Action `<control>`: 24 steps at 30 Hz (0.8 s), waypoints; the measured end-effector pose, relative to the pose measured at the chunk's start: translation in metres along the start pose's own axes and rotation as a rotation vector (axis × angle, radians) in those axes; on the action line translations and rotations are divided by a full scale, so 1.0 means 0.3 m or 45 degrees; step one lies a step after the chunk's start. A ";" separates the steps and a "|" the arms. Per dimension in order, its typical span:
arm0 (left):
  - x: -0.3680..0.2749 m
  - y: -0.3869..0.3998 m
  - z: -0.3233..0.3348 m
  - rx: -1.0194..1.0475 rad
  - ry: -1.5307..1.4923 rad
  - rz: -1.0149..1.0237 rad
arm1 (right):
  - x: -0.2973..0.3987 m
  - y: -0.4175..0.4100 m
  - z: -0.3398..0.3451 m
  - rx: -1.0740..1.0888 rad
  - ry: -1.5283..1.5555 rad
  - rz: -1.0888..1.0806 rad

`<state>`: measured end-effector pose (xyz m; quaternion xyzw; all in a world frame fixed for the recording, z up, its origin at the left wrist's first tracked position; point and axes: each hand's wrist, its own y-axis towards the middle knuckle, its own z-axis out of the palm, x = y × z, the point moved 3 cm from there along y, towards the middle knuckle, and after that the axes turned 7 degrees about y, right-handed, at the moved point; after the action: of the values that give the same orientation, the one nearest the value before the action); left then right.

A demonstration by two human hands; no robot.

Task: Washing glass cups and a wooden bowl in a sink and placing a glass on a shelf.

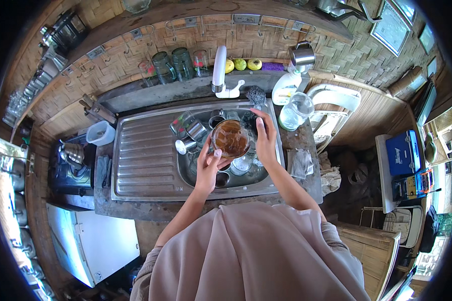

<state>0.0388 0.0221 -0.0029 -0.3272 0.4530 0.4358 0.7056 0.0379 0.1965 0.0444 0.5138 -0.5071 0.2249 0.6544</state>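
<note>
My left hand point(208, 165) grips the near left rim of a round brown bowl point(230, 138), tilted so that its soapy surface faces me. At the bowl's right side, my right hand point(265, 141) holds a dark mesh scrubber point(249, 122) between thumb and fingers; the fingertips are partly hidden behind it. Below both hands is the basin of a stainless steel sink point(226, 191). Crowded in it are a metal cup point(196, 130), a drinking glass point(181, 123) with a red and green print, a white-looking cup point(185, 145) and several other glasses and cups.
Behind the basin stands a white faucet point(220, 71), with a grey mesh scrubber point(256, 96) near its handle. A detergent bottle point(285, 88) and a clear plastic jug point(297, 111) stand at right. Ribbed drainboard point(147, 154) extends left. Green glass mugs point(182, 64) line the back ledge.
</note>
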 end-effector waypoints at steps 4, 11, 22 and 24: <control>0.018 0.033 -0.012 -0.013 -0.183 -0.061 | -0.013 -0.010 0.052 -0.065 0.421 0.355; 0.038 0.072 -0.032 0.116 -0.484 -0.465 | 0.038 -0.045 0.095 0.110 -0.041 -0.108; 0.053 0.107 -0.018 0.286 -0.825 -0.206 | 0.059 -0.178 0.169 0.516 -0.254 -0.380; 0.005 0.082 0.037 0.215 -0.840 -0.372 | 0.027 -0.133 0.151 0.372 -0.311 -0.302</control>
<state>0.0206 0.0421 -0.0017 -0.1709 0.1838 0.3735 0.8930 0.0541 0.1392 0.0318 0.6828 -0.4807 0.1534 0.5285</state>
